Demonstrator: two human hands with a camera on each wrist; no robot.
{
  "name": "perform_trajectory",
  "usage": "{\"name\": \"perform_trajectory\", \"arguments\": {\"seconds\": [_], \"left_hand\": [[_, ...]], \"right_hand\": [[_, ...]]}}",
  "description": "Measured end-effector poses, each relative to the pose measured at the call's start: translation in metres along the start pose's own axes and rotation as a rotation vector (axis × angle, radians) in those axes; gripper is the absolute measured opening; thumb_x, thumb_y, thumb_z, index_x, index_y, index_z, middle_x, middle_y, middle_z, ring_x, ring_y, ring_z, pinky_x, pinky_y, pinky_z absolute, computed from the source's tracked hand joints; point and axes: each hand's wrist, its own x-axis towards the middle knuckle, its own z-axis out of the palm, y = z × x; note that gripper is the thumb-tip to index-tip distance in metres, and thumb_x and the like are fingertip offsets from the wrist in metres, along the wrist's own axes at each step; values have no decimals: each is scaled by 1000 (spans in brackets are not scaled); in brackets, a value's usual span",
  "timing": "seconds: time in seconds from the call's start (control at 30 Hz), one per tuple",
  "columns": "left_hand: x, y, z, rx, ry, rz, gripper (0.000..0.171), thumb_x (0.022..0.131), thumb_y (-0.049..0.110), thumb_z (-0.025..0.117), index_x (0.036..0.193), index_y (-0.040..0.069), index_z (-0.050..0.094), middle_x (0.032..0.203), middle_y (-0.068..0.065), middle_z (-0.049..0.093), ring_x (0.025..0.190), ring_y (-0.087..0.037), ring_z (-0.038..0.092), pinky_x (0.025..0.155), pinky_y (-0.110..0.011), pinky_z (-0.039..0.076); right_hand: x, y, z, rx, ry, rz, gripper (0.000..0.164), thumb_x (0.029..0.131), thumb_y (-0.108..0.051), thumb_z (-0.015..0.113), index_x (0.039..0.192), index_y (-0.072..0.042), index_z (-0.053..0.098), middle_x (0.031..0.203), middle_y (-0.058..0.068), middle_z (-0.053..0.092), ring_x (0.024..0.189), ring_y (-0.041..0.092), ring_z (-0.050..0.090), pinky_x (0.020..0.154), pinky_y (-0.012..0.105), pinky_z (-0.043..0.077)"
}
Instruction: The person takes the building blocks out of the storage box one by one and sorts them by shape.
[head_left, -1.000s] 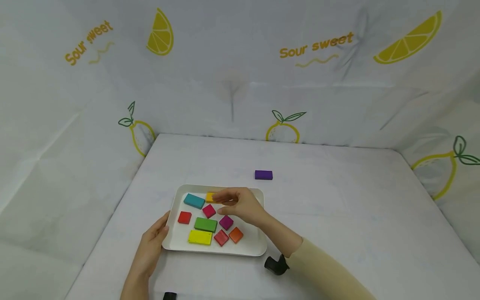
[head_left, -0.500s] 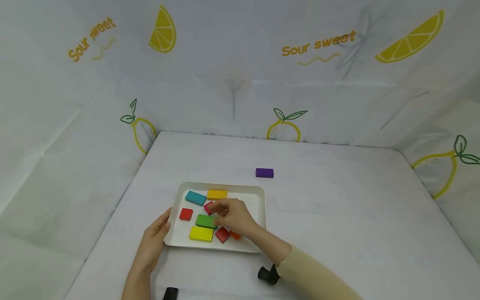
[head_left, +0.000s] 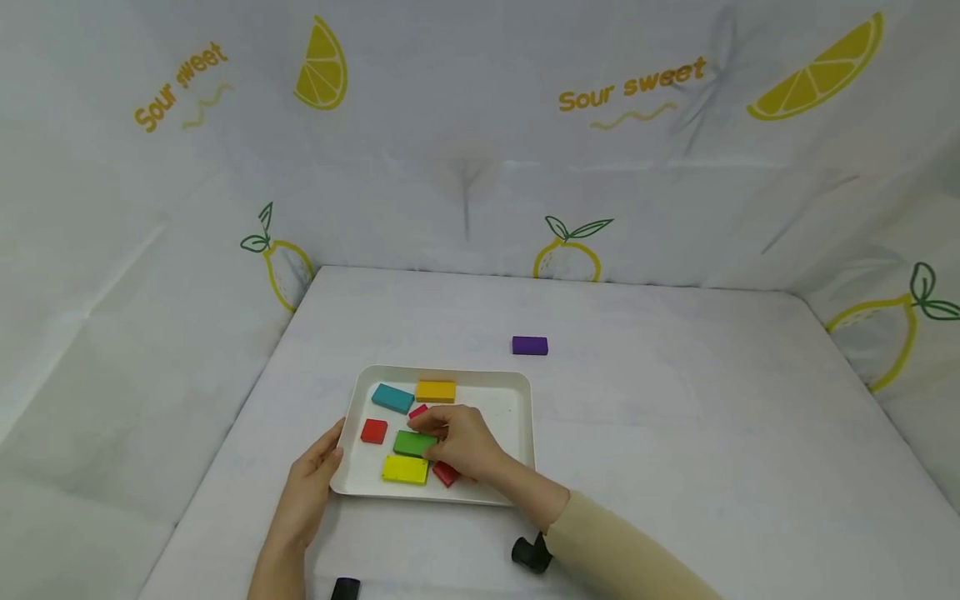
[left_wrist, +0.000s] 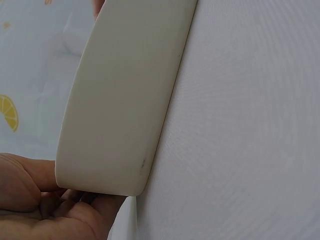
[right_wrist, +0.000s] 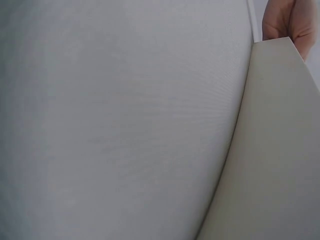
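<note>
A white tray [head_left: 495, 408] holds several coloured blocks. My left hand [head_left: 303, 492] grips its left rim, thumb on the near side; the left wrist view shows the fingers around the corner of the tray's wall [left_wrist: 115, 110]. My right hand [head_left: 465, 442] is down in the tray, thumb and fingertips at the two long edges of a green block [head_left: 408, 443], pinching it as it lies flat. A pink block [head_left: 418, 410] and a red block [head_left: 446, 473] are partly covered by this hand. The magenta and orange blocks are hidden under it.
Also in the tray are a blue block [head_left: 392, 398], an orange-yellow block [head_left: 436, 391], a red block [head_left: 374, 431] and a yellow block [head_left: 405, 469]. Behind the tray a purple block [head_left: 529, 346] lies on the white tablecloth [head_left: 675, 417]. Lemon-printed cloth [head_left: 465, 125] walls the back.
My right hand has come down and left from above the tray, uncovering the orange-yellow block and closing in on the green one. My left hand keeps its hold on the rim.
</note>
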Motion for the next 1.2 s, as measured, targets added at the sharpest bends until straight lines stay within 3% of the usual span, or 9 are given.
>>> {"name": "perform_trajectory", "arguments": {"seconds": [0.4, 0.7, 1.1, 1.2], "left_hand": [[0, 0, 0, -4, -2, -13, 51, 108, 14, 33, 158, 11, 23, 167, -6, 21, 155, -25, 19, 118, -36, 28], [-1, -1, -1, 9, -8, 5, 51, 108, 16, 34, 158, 10, 24, 166, -7, 21, 155, -25, 20, 115, -30, 29], [-1, -1, 0, 16, -1, -7, 51, 108, 16, 33, 158, 11, 23, 166, -7, 21, 155, -25, 20, 116, -36, 29], [-1, -1, 0, 20, 3, -9, 51, 108, 16, 33, 158, 11, 23, 166, -7, 21, 155, -26, 20, 117, -37, 29]], "right_hand": [[0, 1, 1, -49, -18, -14, 38, 82, 3, 73, 117, -9, 72, 115, 3, 75, 108, 17, 68, 93, 26, 58], [1, 2, 2, -86, -42, -25, 40, 81, 1, 76, 119, -8, 71, 116, 3, 75, 108, 16, 67, 94, 25, 58], [-1, 0, 1, -123, -70, -29, 40, 83, -1, 74, 122, -10, 70, 118, 0, 74, 108, 10, 66, 94, 21, 57], [-2, 0, -1, -99, -37, -44, 37, 84, 1, 71, 119, -9, 71, 113, 2, 75, 99, 10, 67, 89, 19, 58]]}}
